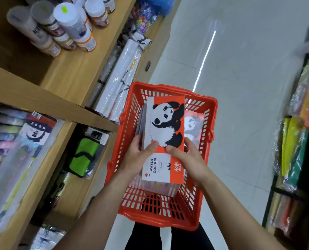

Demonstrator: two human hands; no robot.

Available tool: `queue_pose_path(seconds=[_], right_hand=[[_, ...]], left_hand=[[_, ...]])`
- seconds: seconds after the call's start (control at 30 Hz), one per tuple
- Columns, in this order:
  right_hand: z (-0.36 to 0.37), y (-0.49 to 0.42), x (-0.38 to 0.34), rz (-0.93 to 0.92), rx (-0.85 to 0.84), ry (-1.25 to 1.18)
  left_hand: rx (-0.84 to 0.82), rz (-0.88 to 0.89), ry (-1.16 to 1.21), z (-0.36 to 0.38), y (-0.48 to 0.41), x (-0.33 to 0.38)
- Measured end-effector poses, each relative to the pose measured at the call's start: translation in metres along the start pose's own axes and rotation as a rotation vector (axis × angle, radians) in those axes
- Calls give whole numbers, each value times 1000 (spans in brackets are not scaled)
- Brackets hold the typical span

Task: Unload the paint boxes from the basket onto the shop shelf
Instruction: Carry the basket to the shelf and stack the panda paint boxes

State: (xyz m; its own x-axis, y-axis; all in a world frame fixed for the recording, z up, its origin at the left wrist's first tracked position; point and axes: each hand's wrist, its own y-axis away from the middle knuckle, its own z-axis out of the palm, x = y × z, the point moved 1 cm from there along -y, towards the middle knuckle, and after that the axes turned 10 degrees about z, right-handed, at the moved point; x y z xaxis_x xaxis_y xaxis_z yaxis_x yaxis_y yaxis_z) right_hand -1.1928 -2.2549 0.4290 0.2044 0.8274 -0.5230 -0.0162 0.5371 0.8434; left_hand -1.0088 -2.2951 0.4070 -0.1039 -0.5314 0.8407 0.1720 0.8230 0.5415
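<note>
Head view, looking down into a red plastic basket (202, 179) with slotted lattice walls and floor, standing on a glossy pale tiled floor (249, 69) beside the wooden shelf unit (67, 73).

Progress: judged early to middle. Both hands hold a stack of paint boxes (165, 123) above the basket. The left hand (137, 157) grips the stack's left edge, thumb on the top face; the right hand (188, 159) grips the right edge, thumb likewise on top. At least one more panda box (194, 123) lies flat on the basket floor at the far right, and pinkish box edges (155, 188) show beneath the held stack; whether those belong to the stack or rest in the basket, cannot tell. No matching panda box is visible on the shelves in view, so nothing is confirmed as placed.

Materials: boxes are flat, rectangular printed card, orange and white, matte, with a black-and-white panda and "WATER COLOUR" lettering. Shelf boards are light wood laminate, smooth. Upper shelf carries cylindrical jars (69, 24) with white lids; a lower level holds film-wrapped white rolls (121, 76), crinkled and shiny.
</note>
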Motion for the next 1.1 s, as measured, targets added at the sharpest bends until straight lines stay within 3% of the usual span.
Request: queue_pose_path(seconds=[0.17, 0.33, 0.4, 0.47, 0.6, 0.9, 1.1], right_hand=[[-15, -2, -7, -1, -81, 195], [-54, -57, -60, -312, 403, 527], [-57, -85, -75, -384, 464, 795], [-56, -111, -80, -369, 439, 1023], [-56, -142, -78, -165, 395, 1300], [-63, -123, -84, -293, 292, 1147], [-67, -87, -81, -337, 282, 1188]], left_hand=[[-1, 25, 7, 0, 7, 3], [147, 17, -65, -40, 18, 3], [180, -5, -110, -59, 24, 0], [201, -34, -133, -73, 31, -5], [212, -45, -157, -85, 42, -15], [204, -20, -202, -82, 47, -25], [205, -49, -182, -82, 45, -24]])
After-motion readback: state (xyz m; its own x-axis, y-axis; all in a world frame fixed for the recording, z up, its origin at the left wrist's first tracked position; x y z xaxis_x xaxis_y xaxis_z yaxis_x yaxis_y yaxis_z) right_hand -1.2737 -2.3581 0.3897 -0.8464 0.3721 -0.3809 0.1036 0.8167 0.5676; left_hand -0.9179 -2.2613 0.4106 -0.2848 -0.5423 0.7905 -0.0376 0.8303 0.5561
